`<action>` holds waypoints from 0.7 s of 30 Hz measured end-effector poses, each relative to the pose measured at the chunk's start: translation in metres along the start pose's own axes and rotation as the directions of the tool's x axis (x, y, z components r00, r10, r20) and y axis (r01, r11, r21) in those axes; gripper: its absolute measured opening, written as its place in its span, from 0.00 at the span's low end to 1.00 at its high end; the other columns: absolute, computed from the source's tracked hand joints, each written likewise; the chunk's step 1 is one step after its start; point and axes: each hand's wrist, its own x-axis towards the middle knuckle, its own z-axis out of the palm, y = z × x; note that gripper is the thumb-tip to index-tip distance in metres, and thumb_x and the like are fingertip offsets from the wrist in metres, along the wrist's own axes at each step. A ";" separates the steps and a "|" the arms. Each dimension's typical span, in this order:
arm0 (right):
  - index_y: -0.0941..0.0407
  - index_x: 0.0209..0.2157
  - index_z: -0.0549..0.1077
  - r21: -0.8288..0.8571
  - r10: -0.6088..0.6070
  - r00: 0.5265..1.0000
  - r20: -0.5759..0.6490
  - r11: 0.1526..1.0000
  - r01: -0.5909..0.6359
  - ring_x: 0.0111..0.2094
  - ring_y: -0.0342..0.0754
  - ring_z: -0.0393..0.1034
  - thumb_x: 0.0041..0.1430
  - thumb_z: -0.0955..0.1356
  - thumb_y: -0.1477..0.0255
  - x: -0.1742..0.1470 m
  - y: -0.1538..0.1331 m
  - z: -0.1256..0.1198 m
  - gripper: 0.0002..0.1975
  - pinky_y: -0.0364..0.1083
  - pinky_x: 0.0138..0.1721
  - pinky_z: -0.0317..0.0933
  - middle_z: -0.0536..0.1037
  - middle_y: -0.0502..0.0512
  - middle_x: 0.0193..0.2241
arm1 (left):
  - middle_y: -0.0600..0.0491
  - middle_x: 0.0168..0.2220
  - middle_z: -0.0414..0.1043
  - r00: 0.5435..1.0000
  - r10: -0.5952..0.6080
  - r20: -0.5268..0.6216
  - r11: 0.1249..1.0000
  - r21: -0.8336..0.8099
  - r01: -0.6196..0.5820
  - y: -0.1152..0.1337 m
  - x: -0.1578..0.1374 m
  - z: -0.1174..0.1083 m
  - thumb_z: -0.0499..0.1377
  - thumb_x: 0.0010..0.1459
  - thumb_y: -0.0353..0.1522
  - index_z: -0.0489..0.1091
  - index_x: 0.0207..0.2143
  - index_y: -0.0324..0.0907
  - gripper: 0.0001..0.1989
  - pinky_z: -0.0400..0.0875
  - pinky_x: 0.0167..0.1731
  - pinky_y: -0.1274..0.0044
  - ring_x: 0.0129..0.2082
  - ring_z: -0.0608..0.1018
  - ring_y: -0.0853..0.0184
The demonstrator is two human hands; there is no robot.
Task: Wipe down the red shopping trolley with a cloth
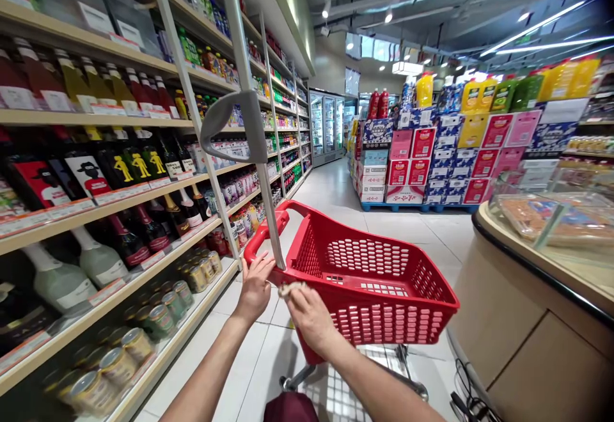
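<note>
A red plastic shopping cart [374, 288] stands in front of me, its basket showing several rows of holes and nothing in it. At the cart's near left corner, by the red handle [261, 233], my left hand [254, 284] grips the rim. My right hand [309, 316] is closed on a small beige cloth [291, 289], pressed against the cart's rim beside the base of a metal pole [273, 217]. Most of the cloth is hidden under the fingers. A grey plastic loop handle [256, 128] is fixed partway up this pole.
Shelves of bottles [110, 89] and cans [163, 320] line the left side. A counter [518, 320] with a packaged tray stands at the right, black cables [467, 390] on the floor beside it. Stacked drink cartons [422, 160] sit ahead, with glass-door fridges [326, 121] farther back.
</note>
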 end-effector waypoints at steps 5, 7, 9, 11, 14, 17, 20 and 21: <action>0.56 0.45 0.67 0.017 0.050 0.999 -0.003 0.999 -0.050 0.44 0.49 0.59 0.58 0.60 0.76 -0.007 0.002 -0.001 0.13 0.49 0.42 0.57 0.69 0.57 0.41 | 0.50 0.47 0.69 1.000 0.014 -0.023 1.000 -0.008 -0.015 -0.003 0.000 0.004 0.43 0.40 0.19 0.67 0.45 0.42 0.29 0.40 0.55 0.51 0.54 0.63 0.60; 0.55 0.48 0.65 0.011 0.113 0.992 -0.062 0.994 -0.112 0.49 0.50 0.56 0.58 0.59 0.75 -0.001 0.006 -0.005 0.15 0.50 0.45 0.54 0.67 0.58 0.45 | 0.49 0.47 0.69 0.999 0.017 -0.034 1.000 -0.007 -0.017 -0.004 0.000 0.006 0.44 0.41 0.19 0.67 0.45 0.41 0.28 0.39 0.55 0.51 0.54 0.63 0.59; 0.55 0.47 0.66 0.004 0.100 0.994 -0.036 0.995 -0.100 0.47 0.50 0.57 0.59 0.59 0.75 -0.002 0.008 -0.007 0.14 0.50 0.44 0.54 0.68 0.58 0.44 | 0.49 0.47 0.69 0.999 0.017 -0.034 1.000 -0.007 -0.017 -0.005 0.001 0.007 0.43 0.42 0.19 0.66 0.45 0.41 0.28 0.39 0.55 0.51 0.54 0.63 0.59; 0.55 0.43 0.68 0.005 0.050 0.998 0.042 0.999 -0.050 0.42 0.47 0.60 0.58 0.60 0.75 -0.014 0.010 -0.005 0.12 0.47 0.40 0.55 0.69 0.56 0.39 | 0.50 0.47 0.69 0.999 0.022 -0.027 1.000 -0.009 -0.022 -0.005 0.001 0.007 0.43 0.41 0.19 0.66 0.45 0.41 0.28 0.39 0.55 0.50 0.54 0.63 0.59; 0.55 0.41 0.69 0.010 0.074 0.997 0.023 0.997 -0.074 0.41 0.48 0.60 0.57 0.60 0.76 -0.031 0.016 -0.006 0.11 0.48 0.41 0.54 0.70 0.56 0.39 | 0.49 0.47 0.69 0.999 0.027 -0.032 1.000 -0.002 -0.027 -0.005 0.002 0.009 0.44 0.41 0.19 0.66 0.45 0.41 0.28 0.39 0.55 0.51 0.54 0.63 0.59; 0.55 0.45 0.67 0.005 0.160 0.981 -0.106 0.987 -0.160 0.47 0.51 0.57 0.58 0.59 0.77 -0.032 0.027 -0.011 0.14 0.51 0.45 0.51 0.68 0.58 0.44 | 0.48 0.47 0.69 0.998 0.023 -0.063 0.999 0.023 -0.022 -0.004 0.003 0.010 0.44 0.43 0.20 0.67 0.44 0.39 0.25 0.39 0.55 0.51 0.54 0.63 0.58; 0.55 0.42 0.69 -0.026 0.172 0.982 -0.076 0.984 -0.174 0.45 0.50 0.58 0.57 0.59 0.77 -0.039 0.036 -0.014 0.12 0.50 0.44 0.52 0.69 0.58 0.41 | 0.47 0.46 0.70 0.996 0.040 -0.076 0.997 0.064 -0.036 -0.002 0.001 0.009 0.44 0.47 0.22 0.66 0.44 0.39 0.22 0.39 0.55 0.52 0.53 0.63 0.58; 0.55 0.40 0.70 -0.034 0.161 0.986 -0.034 0.986 -0.162 0.43 0.49 0.59 0.57 0.60 0.77 -0.044 0.038 -0.015 0.12 0.49 0.43 0.52 0.69 0.57 0.40 | 0.47 0.47 0.69 0.995 0.048 -0.082 0.996 0.082 -0.041 0.000 -0.001 0.009 0.44 0.48 0.22 0.66 0.44 0.39 0.22 0.38 0.55 0.52 0.54 0.63 0.58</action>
